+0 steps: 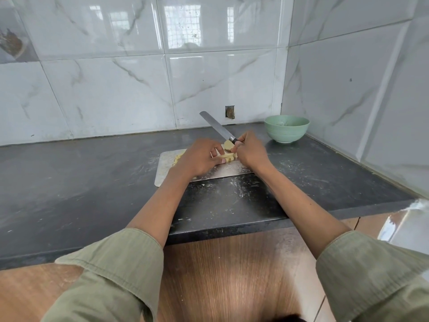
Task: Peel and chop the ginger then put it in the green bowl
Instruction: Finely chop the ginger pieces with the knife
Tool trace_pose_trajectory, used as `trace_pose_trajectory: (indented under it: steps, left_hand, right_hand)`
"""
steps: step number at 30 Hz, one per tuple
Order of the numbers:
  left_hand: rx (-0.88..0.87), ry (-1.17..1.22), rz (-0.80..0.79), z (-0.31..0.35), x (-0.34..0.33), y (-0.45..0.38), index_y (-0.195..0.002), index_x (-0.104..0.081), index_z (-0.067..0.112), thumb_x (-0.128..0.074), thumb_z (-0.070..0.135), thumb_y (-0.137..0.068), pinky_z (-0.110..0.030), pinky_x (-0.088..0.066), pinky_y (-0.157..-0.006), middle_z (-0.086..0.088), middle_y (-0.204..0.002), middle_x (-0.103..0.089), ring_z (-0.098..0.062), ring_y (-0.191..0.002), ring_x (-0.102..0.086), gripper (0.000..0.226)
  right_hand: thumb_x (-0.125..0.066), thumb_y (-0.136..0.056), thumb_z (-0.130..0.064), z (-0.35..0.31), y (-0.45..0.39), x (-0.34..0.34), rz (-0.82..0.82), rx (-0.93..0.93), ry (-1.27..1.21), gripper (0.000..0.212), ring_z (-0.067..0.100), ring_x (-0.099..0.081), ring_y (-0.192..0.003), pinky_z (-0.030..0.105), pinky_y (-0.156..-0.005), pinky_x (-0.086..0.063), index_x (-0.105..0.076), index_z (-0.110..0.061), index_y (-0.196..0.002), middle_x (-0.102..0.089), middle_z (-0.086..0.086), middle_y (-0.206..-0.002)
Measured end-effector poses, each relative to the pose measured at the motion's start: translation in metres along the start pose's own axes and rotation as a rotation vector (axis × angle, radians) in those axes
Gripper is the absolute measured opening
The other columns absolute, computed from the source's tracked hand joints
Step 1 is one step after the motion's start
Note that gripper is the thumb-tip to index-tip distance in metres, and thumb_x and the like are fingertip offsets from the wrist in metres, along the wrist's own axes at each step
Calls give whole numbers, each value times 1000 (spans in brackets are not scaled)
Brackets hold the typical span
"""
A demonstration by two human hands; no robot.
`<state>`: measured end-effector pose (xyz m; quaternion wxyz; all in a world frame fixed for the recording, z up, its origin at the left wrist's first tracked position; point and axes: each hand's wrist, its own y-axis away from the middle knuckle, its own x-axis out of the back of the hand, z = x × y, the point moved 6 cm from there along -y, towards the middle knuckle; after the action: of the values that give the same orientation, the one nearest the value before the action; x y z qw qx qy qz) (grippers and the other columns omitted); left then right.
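Pale peeled ginger slices (228, 156) lie on a steel cutting board (163, 169) on the dark counter. My left hand (201, 158) curls over the slices and pinches them against the board. My right hand (250, 149) grips the dark handle of a knife (217, 127) whose long blade points up and away to the left, off the board. A thicker ginger piece (228, 145) sits just behind the slices, touching my right fingertips. More cut ginger (178, 157) shows left of my left hand. The green bowl (287, 128) stands at the back right near the corner.
The dark counter (69, 182) is dusted with pale scraps around the board. White marbled wall tiles (116, 89) close the back and the right side. A small hole in the wall (229, 112) sits behind the knife. Wooden cabinet front (232, 275) lies below the counter edge.
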<state>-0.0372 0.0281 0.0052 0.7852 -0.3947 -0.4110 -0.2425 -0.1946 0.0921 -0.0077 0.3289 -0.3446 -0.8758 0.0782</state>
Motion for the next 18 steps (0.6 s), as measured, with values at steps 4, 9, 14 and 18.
trace_pose_trajectory:
  steps: [4,9,14,18]
  left_hand:
    - [-15,13,14,0,1,1,-102,-75,20,-83,32,-86,-37,-55,-77,6,-89,-65,-12,-80,-60,22]
    - [-9,25,54,-1,0,1,-97,-75,16,-85,31,-83,-36,-53,-74,3,-92,-66,-11,-78,-59,24]
    - [-3,32,55,0,1,2,-101,-75,15,-86,35,-83,-29,-46,-69,3,-96,-67,-1,-76,-56,29]
    - [27,84,26,-4,5,1,-111,-77,11,-82,34,-87,-16,-44,-67,-1,-104,-74,3,-79,-59,33]
  right_hand:
    - [-56,-100,-20,2,-1,-3,-3,1,18,8,22,-63,-94,37,-75,-47,-57,-15,-106,-70,5,-103]
    - [-58,-101,-19,-6,1,-8,-45,61,19,12,22,-62,-94,34,-65,-39,-59,-10,-109,-70,6,-102]
    - [-57,-102,-20,-6,2,-7,-39,55,-6,12,21,-62,-92,30,-63,-41,-57,-11,-109,-70,6,-103]
    - [-55,-102,-19,-4,2,-5,-32,33,-32,11,24,-64,-93,35,-67,-45,-57,-10,-109,-69,8,-102]
